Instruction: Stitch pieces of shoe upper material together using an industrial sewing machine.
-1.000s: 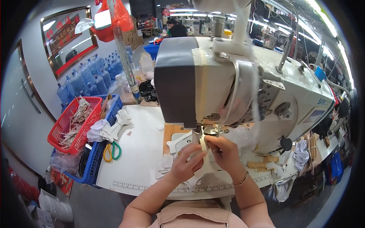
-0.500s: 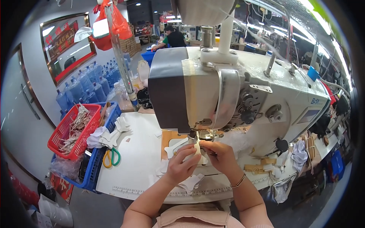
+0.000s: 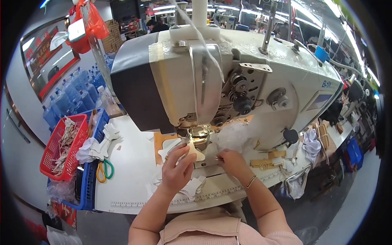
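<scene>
Left hand pinches a small cream fabric piece under the white sewing machine needle; right hand steadies it with closed fingers. Stitching seems underway; feeding straight matters next.

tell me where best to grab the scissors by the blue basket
Probably by the handle loops: the scissors lie flat on the white table beside the blue basket, yellow and green loops facing the table's front edge. Come from above on the person's left; the blades point away, partly under white pieces.
</scene>
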### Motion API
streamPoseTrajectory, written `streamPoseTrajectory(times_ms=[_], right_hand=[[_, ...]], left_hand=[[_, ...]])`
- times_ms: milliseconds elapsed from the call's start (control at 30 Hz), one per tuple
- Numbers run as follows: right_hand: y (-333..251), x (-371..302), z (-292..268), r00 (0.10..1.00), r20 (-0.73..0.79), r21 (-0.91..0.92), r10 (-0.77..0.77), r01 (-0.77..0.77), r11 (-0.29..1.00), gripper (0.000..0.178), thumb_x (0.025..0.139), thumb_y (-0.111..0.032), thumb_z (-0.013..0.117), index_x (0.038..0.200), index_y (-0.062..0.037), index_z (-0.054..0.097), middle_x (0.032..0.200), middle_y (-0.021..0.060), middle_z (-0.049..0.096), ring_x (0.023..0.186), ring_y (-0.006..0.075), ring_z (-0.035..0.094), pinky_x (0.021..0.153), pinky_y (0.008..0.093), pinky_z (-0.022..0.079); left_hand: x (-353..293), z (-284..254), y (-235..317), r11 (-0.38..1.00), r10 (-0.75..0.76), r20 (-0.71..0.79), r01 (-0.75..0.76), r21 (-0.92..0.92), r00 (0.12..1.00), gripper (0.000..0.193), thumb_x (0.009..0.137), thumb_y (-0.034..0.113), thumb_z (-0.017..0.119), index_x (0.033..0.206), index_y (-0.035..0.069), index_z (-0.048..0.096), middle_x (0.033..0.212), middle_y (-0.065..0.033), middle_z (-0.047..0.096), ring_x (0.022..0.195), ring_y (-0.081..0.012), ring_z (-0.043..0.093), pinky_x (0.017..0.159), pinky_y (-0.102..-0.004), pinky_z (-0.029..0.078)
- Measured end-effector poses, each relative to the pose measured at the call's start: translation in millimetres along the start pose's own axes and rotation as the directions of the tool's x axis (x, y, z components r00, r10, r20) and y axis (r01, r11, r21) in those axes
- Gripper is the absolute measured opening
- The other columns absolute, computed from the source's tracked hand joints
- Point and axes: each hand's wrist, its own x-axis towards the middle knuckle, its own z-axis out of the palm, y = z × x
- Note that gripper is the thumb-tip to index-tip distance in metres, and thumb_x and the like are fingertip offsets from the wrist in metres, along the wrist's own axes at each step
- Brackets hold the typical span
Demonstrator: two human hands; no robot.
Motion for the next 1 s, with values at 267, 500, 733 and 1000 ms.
streamPoseTrajectory(times_ms=[267, 500, 733, 1000], right_hand=[[-4, -11, -14, 0.987, -0.107, -0.108, -0.120, 0.109, 0.988, 0.014, 0.073, -0.016, 0.069, 0.083, -0.0063, 0.066, 0.076, 0.0113, 0.064, 0.072, 0.0329, 0.061, 0.064, 0.0410, 0.049], [-103, 10, -80, 0.985, -0.111, 0.533, -0.135, 0.174, 0.828, 0.030, 0.068, -0.014, 0.080, 0.090, -0.0033, 0.063, 0.063, 0.0042, 0.059, 0.055, 0.0107, 0.053, 0.055, 0.0244, 0.044], [-97, 33, -71, 0.923, -0.200, 0.252, -0.329, 0.373, 0.893, 0.033, 0.064, -0.019, 0.082, 0.075, -0.0015, 0.056, 0.059, 0.0070, 0.053, 0.052, 0.0148, 0.049, 0.052, 0.0276, 0.044], [-71, 12, -52, 0.998, 0.054, 0.689, 0.024, -0.055, 0.722, 0.015, 0.085, -0.017, 0.065, 0.089, -0.0018, 0.067, 0.072, 0.0004, 0.065, 0.059, 0.0034, 0.054, 0.053, 0.0199, 0.045]], left_hand=[[-6, -10, 3, 0.996, 0.041, 0.033, -0.043, 0.072, 0.999, 0.027, 0.069, -0.007, 0.066, 0.092, 0.006, 0.066, 0.099, -0.0090, 0.060, 0.098, -0.0282, 0.060, 0.076, -0.0337, 0.053], [-11, -10, -2, 0.985, 0.146, 0.007, -0.146, 0.087, 0.989, 0.023, 0.067, -0.004, 0.069, 0.088, 0.005, 0.067, 0.095, -0.0062, 0.060, 0.094, -0.0239, 0.060, 0.075, -0.0306, 0.052], [-4, -9, -10, 0.962, 0.249, 0.039, -0.251, 0.107, 0.968, 0.031, 0.064, 0.001, 0.070, 0.095, 0.004, 0.068, 0.100, -0.0041, 0.064, 0.089, -0.0217, 0.060, 0.073, -0.0294, 0.051], [-4, -10, -13, 0.954, 0.256, 0.066, -0.263, 0.144, 0.965, 0.031, 0.063, -0.003, 0.071, 0.092, 0.008, 0.070, 0.099, -0.0019, 0.064, 0.090, -0.0201, 0.058, 0.071, -0.0273, 0.051]])
